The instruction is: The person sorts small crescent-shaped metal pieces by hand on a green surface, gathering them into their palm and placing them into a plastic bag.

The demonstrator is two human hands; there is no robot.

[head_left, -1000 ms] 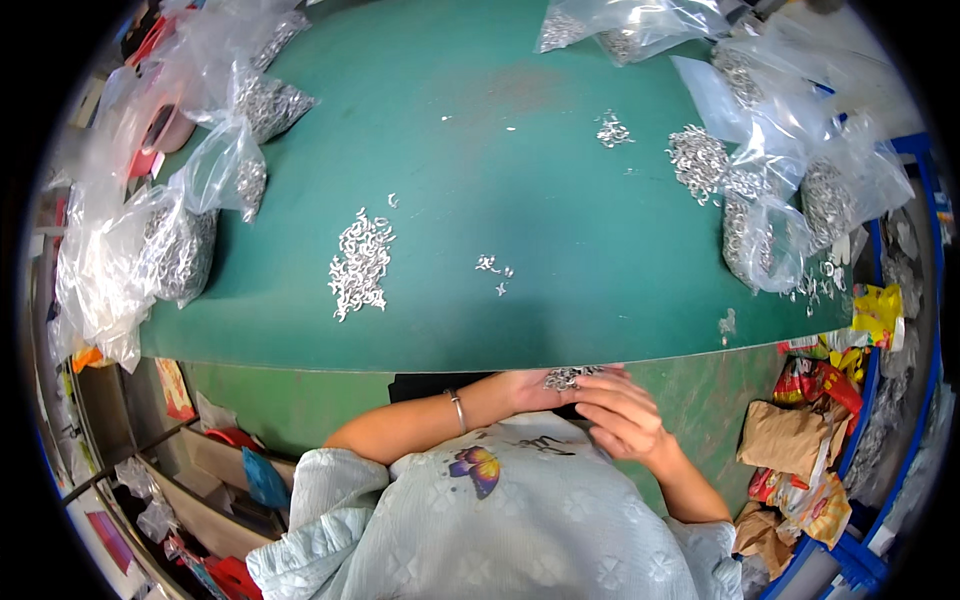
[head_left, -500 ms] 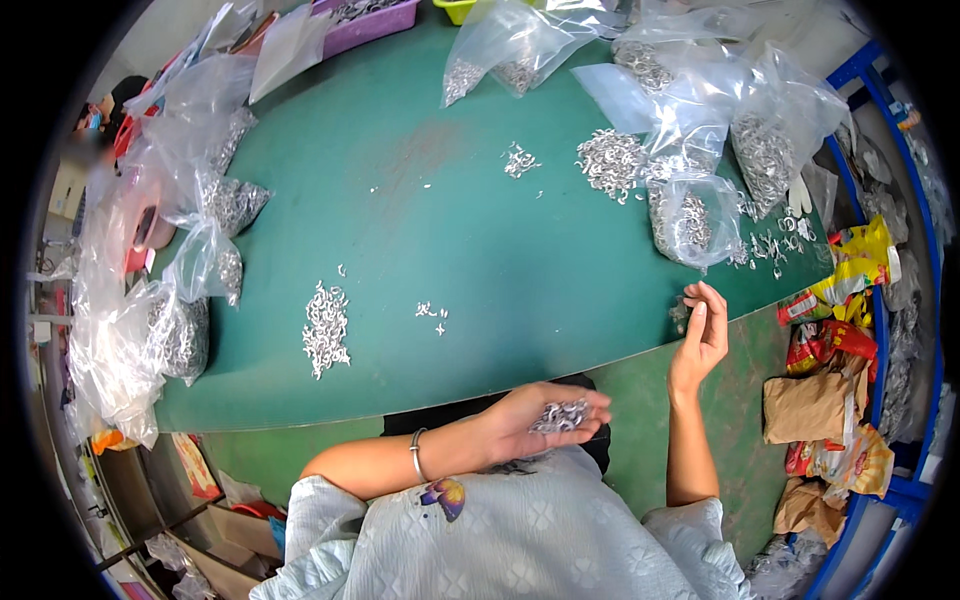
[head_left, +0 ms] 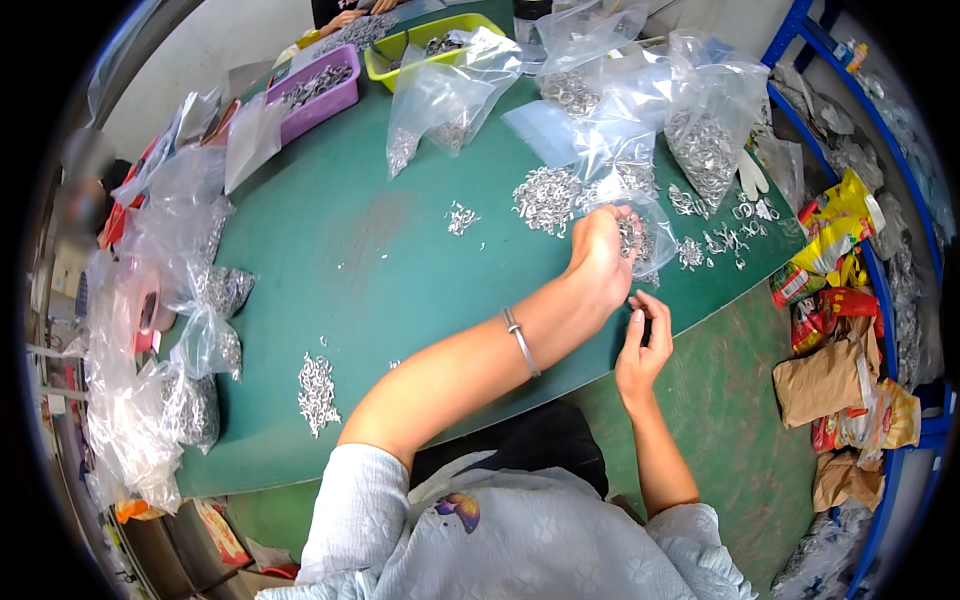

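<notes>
My left hand [head_left: 598, 262] reaches across to a clear plastic bag [head_left: 655, 235] on the right of the table. Its cupped fingers hold small silver hook-shaped metal pieces [head_left: 630, 238] at the bag; where the handful ends and the bag's contents begin is hard to tell. My right hand [head_left: 645, 350] is just below, at the table's front edge, fingers loosely curled, thumb apart, nothing visible in it. Beyond the bag is a loose pile of the same pieces [head_left: 546, 200]. A smaller cluster [head_left: 460, 218] lies mid-table, and another pile [head_left: 318, 395] at the near left.
Filled plastic bags [head_left: 190, 410] line the left edge; more bags [head_left: 705, 150] stand at the far right. A purple bin [head_left: 318, 100] and a yellow-green bin [head_left: 378, 68] stand at the back, near another person's hands [head_left: 350, 17]. Blue shelving [head_left: 872, 290] with packages is at right.
My left hand has moved from near my body, up and right to the clear bag, with the metal pieces. The view has shifted, bringing the back bins and another person's hands into sight.
</notes>
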